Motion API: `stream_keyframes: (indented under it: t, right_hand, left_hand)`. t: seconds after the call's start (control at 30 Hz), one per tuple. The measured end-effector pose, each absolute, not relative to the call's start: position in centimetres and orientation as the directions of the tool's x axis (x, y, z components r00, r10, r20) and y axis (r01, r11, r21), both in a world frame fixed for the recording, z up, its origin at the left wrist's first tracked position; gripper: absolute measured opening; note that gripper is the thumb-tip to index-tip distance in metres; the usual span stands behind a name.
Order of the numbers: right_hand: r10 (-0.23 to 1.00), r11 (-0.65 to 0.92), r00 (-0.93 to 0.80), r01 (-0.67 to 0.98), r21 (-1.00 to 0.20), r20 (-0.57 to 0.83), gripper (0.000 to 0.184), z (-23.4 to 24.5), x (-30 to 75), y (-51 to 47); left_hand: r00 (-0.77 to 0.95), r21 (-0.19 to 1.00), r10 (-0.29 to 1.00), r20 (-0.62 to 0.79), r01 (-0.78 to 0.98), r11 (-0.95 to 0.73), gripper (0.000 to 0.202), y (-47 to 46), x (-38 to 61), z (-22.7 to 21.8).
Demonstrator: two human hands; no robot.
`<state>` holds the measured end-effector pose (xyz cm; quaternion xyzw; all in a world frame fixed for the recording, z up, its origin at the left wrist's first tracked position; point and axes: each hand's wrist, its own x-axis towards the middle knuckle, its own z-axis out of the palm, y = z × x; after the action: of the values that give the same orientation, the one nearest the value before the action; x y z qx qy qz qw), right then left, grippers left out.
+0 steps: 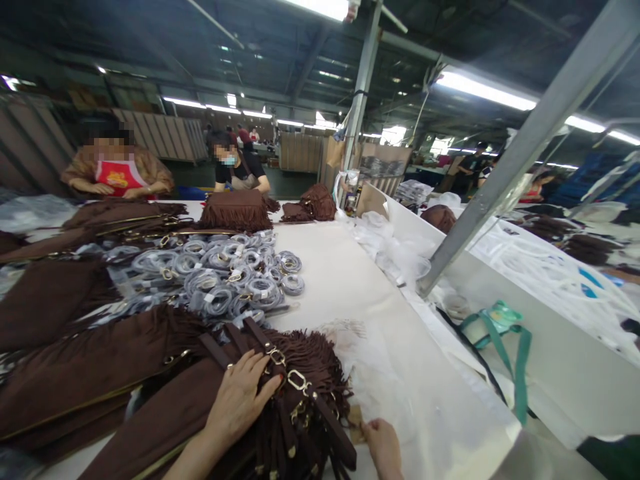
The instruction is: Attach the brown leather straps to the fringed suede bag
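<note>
Nearest the camera lies a brown fringed bag (305, 360), flat on the white table (340, 267), its fringe spilling toward the bottom edge of the view and its straps (260, 337) with gold buckles (299, 381) crossing on top. The bag's long axis runs from lower left up to the right, roughly in line with the left forearm. The left hand (237, 400) rests on it palm down, fingers spread and only slightly curled, their tips just beside the buckles; it presses on the bag rather than closing around anything. The right hand (384, 448) sits low at the frame's edge, right of the bag and apart from it, so the left hand is clearly the nearer one. Its fingertips are drawn together at a small tan card (356, 423) beside the fringe, where a sheet of clear plastic (385, 360) also lies; whether they actually pinch the card or the plastic cannot be told. More brown bags (75, 373) are heaped to the left, and beyond the hands lies a pile of coiled straps in clear wrappers (225, 273). A green strap (520, 360) lies to the right below a slanting metal post (525, 147). Across the table, a person in a red apron (117, 175) and a person in a dark top (237, 170) work at their own bags.
</note>
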<state>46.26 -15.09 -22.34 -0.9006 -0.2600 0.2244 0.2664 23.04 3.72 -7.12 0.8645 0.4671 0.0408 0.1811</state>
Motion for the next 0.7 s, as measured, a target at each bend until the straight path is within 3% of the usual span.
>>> stream_keyframes:
  t: [0.17,0.3,0.4,0.5,0.57,0.7]
  right_hand:
    - [0.609,-0.524,0.76,0.173,-0.834,-0.225,0.03,-21.1,46.9,-15.5]
    - [0.642,-0.369,0.706,-0.054,-0.928,-0.297,0.037,-18.7,47.2,-16.0]
    - [0.644,-0.23,0.664,-0.305,-0.924,-0.379,0.04,-15.5,47.0,-15.4]
    - [0.706,-0.115,0.584,-0.464,-0.879,-0.401,0.04,-11.2,46.2,-14.1]
    - [0.799,-0.115,0.461,-0.512,-0.851,-0.385,0.038,-8.1,45.3,-13.2]
    - [0.92,-0.184,0.212,-0.51,-0.84,-0.33,0.036,-2.1,43.1,-11.6]
  left_hand:
    - [0.563,0.409,0.824,-0.065,0.768,-0.493,0.045,3.8,22.8,-7.1]
    - [0.56,0.494,0.827,-0.048,0.733,-0.468,0.041,4.2,22.3,-6.8]
    - [0.575,0.505,0.814,0.081,0.681,-0.531,0.04,3.9,22.3,-6.4]
    - [0.651,0.569,0.727,0.218,0.52,-0.637,0.036,2.5,23.3,-5.4]
    - [0.724,0.702,0.657,0.211,0.356,-0.617,0.034,1.0,24.7,-4.5]
    - [0.843,0.931,0.536,0.04,0.164,-0.327,0.049,-1.5,27.8,-3.5]
